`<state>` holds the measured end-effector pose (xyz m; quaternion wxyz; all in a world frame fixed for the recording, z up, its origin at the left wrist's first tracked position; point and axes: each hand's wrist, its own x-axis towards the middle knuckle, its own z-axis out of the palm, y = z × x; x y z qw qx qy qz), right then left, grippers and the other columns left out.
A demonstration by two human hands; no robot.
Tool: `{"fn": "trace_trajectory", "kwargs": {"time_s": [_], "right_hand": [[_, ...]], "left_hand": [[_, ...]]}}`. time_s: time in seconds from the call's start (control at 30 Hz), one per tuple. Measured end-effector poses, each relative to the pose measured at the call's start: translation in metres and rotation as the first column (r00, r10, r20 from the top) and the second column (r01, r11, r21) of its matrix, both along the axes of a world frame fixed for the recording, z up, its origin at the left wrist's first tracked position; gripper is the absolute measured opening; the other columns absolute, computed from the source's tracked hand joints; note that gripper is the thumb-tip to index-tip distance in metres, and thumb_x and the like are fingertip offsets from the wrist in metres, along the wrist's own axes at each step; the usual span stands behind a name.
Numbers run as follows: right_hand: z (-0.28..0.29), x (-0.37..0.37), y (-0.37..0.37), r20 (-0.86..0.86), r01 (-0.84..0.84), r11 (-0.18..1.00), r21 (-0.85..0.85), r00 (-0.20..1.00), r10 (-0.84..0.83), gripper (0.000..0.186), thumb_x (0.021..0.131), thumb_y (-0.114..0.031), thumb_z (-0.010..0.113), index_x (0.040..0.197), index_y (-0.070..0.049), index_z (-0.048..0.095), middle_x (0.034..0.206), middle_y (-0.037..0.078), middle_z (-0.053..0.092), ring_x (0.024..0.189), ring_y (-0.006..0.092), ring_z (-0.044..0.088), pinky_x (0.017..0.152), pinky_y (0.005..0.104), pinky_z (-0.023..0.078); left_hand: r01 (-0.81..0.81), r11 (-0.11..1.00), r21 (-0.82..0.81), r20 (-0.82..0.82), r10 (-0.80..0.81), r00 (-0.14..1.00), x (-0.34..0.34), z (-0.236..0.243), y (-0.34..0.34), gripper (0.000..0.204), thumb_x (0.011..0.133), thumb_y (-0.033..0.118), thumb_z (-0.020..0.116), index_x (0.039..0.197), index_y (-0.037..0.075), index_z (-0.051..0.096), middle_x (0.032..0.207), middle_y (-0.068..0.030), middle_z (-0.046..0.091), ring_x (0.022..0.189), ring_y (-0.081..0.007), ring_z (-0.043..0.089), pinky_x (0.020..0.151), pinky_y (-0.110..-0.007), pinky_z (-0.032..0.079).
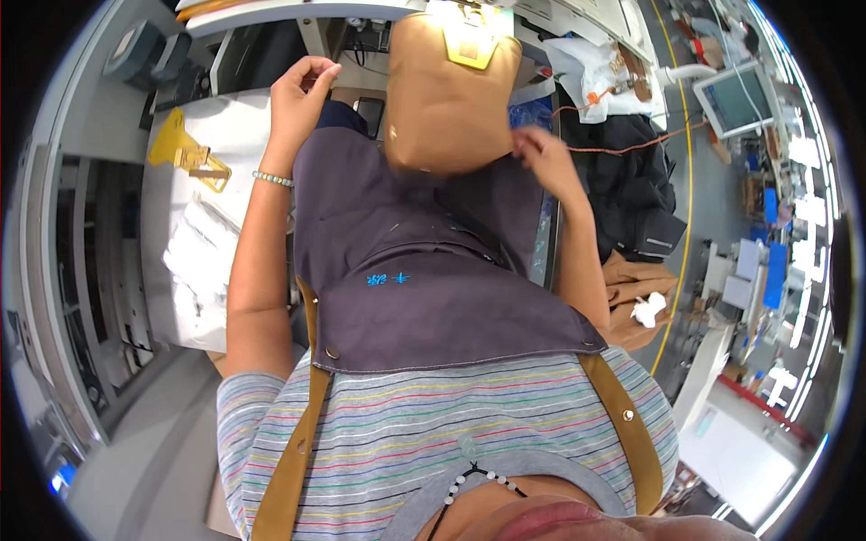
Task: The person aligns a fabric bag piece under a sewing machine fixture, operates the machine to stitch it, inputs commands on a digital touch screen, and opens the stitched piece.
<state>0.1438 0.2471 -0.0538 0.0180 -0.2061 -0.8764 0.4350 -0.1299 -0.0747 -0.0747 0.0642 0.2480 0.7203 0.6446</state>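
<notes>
A tan-brown panel of soft material (451, 108) hangs over the lap at the front. Its upper end meets a shiny yellow plate (472, 41) under a bright light, and its lower edge is blurred. My right hand (544, 162) is at the panel's lower right edge, its fingers bent and smeared by motion; whether they grip the edge I cannot tell. To the left of the panel and apart from it, my left hand (305, 95) is raised with fingers curled and thumb close to the forefinger. Anything pinched there is too small to see.
A yellow metal jig (194, 153) and white sheets (200, 248) lie on the left table. Dark cloth (622, 171) and brown pieces (636, 293) are heaped at right. An orange cord (631, 144) runs toward a screen (735, 99). A phone (369, 115) lies beyond the lap.
</notes>
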Motion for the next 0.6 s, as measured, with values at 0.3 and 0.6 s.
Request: {"fn": "trace_trajectory", "kwargs": {"time_s": [0.3,0.6], "right_hand": [[0.065,-0.07,-0.07,-0.629,0.223,0.905,0.362,0.775,0.061,0.072,0.09,-0.027,0.078,0.151,-0.004,0.047,0.16,0.019,0.038,0.148,0.0346,0.036,0.12,0.0462,0.032],[0.018,-0.074,-0.051,-0.656,0.11,0.948,0.297,0.745,0.119,0.082,0.084,-0.033,0.082,0.151,0.0,0.046,0.163,0.023,0.033,0.149,0.0447,0.028,0.121,0.0529,0.025]], "left_hand": [[0.019,0.999,-0.046,-0.568,-0.041,0.822,0.079,0.065,0.098,0.062,0.095,0.019,0.07,0.148,-0.002,0.046,0.151,-0.024,0.046,0.143,-0.0413,0.042,0.12,-0.047,0.033],[0.059,0.962,-0.265,-0.51,-0.192,0.838,0.093,0.064,0.096,0.07,0.093,0.012,0.065,0.156,0.001,0.038,0.164,-0.0229,0.028,0.153,-0.0386,0.025,0.125,-0.048,0.023]]}}
